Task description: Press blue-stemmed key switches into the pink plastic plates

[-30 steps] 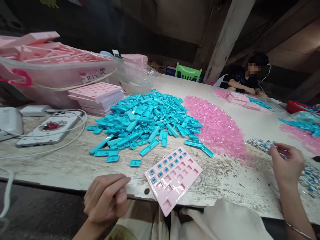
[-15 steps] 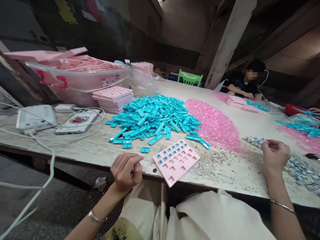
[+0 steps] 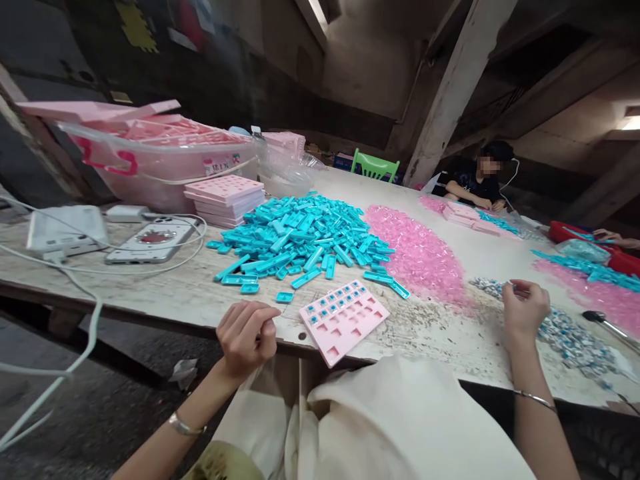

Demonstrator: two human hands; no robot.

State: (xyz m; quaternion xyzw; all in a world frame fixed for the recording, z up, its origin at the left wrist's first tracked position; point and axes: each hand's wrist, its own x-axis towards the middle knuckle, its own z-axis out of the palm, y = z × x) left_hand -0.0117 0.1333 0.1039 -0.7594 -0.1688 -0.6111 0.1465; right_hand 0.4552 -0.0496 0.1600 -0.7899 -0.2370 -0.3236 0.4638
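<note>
My left hand rests at the table's front edge with its fingers curled in; whatever may be inside is hidden. Just right of it lies a pink tray with square recesses, its corner jutting over the edge. Small blue-centred pieces fill its two far rows, while the nearer recesses are bare. My right hand is closed in a pinch over a scattered pile of small white and blue parts; a tiny pale bit may show at the fingertips. Behind the tray spreads a heap of turquoise plastic pieces.
Clear pink pieces form a heap beyond the tray. At left stand stacked pink trays, a tub of pink parts, a phone and a white device with cables. A co-worker sits across the table.
The camera view has turned slightly right, so everything sits a little further left. Both hands keep nearly the same pose, and the tray's filled recesses look unchanged.
</note>
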